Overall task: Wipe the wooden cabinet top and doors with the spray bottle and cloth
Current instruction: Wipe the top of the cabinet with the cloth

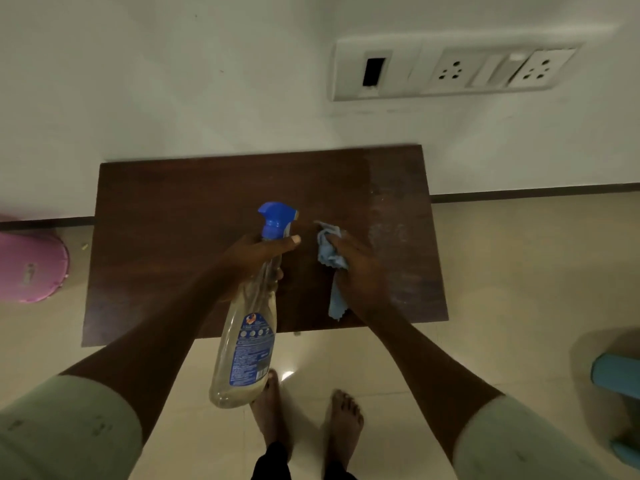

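The dark wooden cabinet top (pixel 194 209) fills the middle of the head view, set against a white wall. My left hand (pixel 252 258) grips the neck of a clear spray bottle (pixel 247 344) with a blue trigger head that points toward the wall, held above the top's front half. My right hand (pixel 360 271) holds a crumpled light blue cloth (pixel 330 258) over the top's right half; part of the cloth hangs down by my wrist. A dusty, paler strip (pixel 394 237) runs along the top's right side. The cabinet doors are hidden below the top.
A white switch and socket panel (pixel 450 69) sits on the wall above the cabinet. A pink bucket-like object (pixel 31 268) stands on the floor at left. A blue object (pixel 616 375) is at the right edge. My bare feet (pixel 308 420) stand on beige tiles.
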Demonstrator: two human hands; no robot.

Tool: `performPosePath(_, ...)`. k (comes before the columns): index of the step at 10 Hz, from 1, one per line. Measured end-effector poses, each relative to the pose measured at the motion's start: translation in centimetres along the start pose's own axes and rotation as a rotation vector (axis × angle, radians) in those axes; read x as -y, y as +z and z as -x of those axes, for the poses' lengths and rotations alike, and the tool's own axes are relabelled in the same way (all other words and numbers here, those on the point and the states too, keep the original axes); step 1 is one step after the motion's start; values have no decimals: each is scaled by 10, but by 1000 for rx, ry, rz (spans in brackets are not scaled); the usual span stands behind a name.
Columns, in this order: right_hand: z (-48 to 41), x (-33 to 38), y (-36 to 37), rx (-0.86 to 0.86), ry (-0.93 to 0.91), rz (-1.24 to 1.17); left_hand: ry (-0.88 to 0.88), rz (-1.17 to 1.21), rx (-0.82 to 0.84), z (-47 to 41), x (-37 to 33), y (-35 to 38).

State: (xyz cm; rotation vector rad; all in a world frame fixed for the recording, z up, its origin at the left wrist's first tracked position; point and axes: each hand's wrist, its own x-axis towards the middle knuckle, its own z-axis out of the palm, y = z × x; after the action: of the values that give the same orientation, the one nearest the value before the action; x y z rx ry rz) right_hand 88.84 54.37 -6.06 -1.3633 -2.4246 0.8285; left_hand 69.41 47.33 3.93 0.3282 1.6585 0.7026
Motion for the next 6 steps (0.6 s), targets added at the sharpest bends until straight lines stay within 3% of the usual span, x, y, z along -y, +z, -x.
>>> performPosePath(1, -2, -11, -64, -42, -166, -1071, 60, 14, 26, -7, -9, 19)
performPosePath(2, -35, -40, -80, -658, 445, -531, 84, 59, 89, -19, -27, 47)
performPosePath(3, -49, -51, -107, -660, 594, -581, 120, 65, 152, -28, -52, 78)
performPosePath(6, -51, -67, -132, -688, 582, -715, 209, 32, 179, -38, -94, 108)
